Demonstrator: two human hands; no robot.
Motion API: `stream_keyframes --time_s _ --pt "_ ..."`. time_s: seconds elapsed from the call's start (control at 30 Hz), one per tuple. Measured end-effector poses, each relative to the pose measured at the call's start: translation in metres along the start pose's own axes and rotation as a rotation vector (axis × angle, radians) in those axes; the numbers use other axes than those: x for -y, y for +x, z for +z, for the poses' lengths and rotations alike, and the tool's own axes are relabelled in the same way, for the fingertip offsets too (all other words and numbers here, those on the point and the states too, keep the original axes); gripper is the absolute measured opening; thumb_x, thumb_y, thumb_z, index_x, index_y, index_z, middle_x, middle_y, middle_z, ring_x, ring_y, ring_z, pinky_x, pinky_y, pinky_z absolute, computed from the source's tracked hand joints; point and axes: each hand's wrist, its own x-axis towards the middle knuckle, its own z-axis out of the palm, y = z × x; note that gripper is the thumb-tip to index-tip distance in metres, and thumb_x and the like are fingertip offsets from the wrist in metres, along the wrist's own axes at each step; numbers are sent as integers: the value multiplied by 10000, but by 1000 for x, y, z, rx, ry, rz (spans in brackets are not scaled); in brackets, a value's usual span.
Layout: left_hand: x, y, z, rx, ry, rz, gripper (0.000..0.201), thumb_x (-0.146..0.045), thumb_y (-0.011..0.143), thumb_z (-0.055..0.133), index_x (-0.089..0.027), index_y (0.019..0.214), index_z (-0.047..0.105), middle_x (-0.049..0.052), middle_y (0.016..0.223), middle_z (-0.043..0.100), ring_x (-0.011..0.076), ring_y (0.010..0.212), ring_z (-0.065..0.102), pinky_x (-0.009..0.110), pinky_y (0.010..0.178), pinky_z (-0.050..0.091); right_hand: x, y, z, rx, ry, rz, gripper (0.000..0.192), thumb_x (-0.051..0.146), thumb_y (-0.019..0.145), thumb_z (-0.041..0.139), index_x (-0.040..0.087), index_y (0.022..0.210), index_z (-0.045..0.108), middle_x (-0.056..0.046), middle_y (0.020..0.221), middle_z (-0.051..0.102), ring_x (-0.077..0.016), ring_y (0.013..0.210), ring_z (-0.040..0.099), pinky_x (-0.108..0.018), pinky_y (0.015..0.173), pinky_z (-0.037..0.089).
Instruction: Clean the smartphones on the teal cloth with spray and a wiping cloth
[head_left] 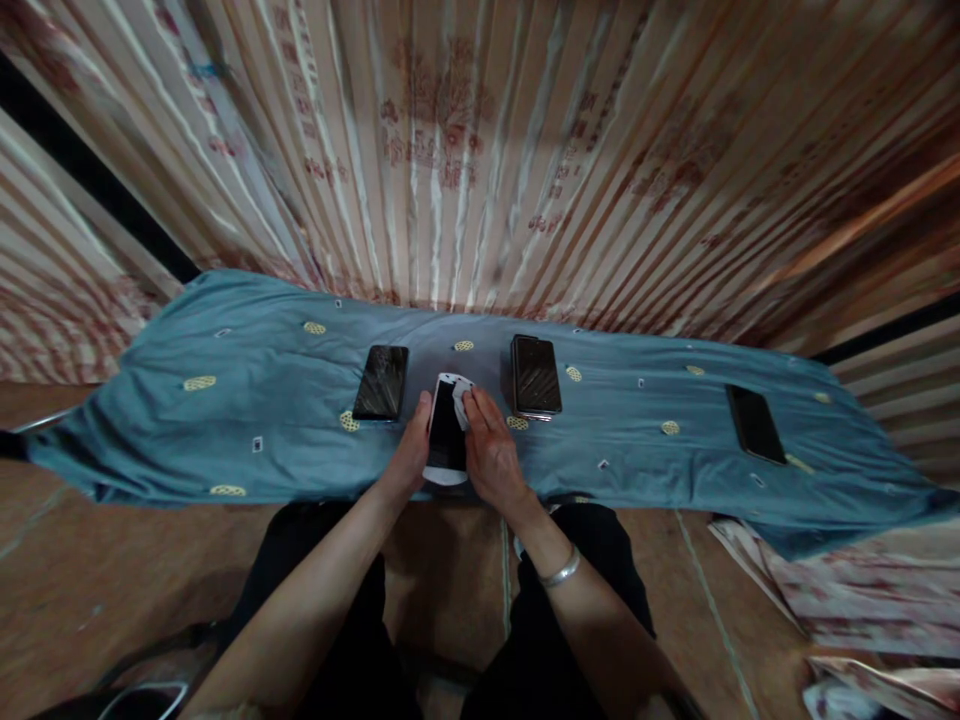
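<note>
1. As I look down from the head camera, a white-framed phone (447, 432) with a dark screen lies on the blue cloth (247, 400) right in front of me, near its front edge.
2. My left hand (409, 455) rests along the phone's left side, the thumb laid against its edge and the fingers curled beside it, steadying it.
3. My right hand (491, 450) lies over the phone's right side, its fingertips pinching a small white wipe (461, 395) against the upper right corner of the phone.
4. A silver bangle (560, 570) sits on my right wrist.
5. A black phone (382, 382) lies face up just to the left of the white one, apart from my left hand.
6. Another dark phone (536, 376) with a metallic rim lies just to the right, near my right hand but not touching it.
7. A third dark phone (756, 424) lies well apart, far out on the right of the cloth.
8. The cloth carries small yellow oval motifs, and a striped curtain (480, 150) with reddish print hangs behind it.
9. My knees in dark trousers (585, 560) show below the cloth, over a brown floor (112, 580).
</note>
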Motion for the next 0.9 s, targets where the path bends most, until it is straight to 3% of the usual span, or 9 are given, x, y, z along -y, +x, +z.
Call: stream_keyframes --time_s 0.17,0.43,0.6,0.9 --pt "-8 -4 7 -34 -22 -101 614 -542 1022 343 -124 1338 663 117 1162 776 267 1172 698 382 1067 503 1 -4 1 1 20 -49 585 66 939 338 70 1516 435 -189 1555 472 -243 1526 330 -496 1237 370" --pt "0 -5 10 -28 -33 -168 601 -532 1011 389 -110 1340 662 131 1072 795 281 1107 725 390 1004 544 -2 -4 -5 -18 26 -52 613 76 953 340 118 1565 353 -171 1591 430 -249 1548 278 -546 1241 348" --pt "-1 -2 7 -54 -38 -137 587 -533 1005 416 -108 1314 678 126 1051 798 269 1097 728 362 982 554 8 -6 -1 31 34 -116 593 54 949 330 90 1537 399 -182 1563 465 -222 1553 266 -506 1253 340" --pt "7 -3 4 0 35 -90 575 -547 986 462 -117 1291 692 121 1124 782 268 1208 671 364 1087 476 3 1 -9 29 24 -88 578 77 962 323 95 1534 406 -172 1586 434 -218 1546 284 -497 1256 328"
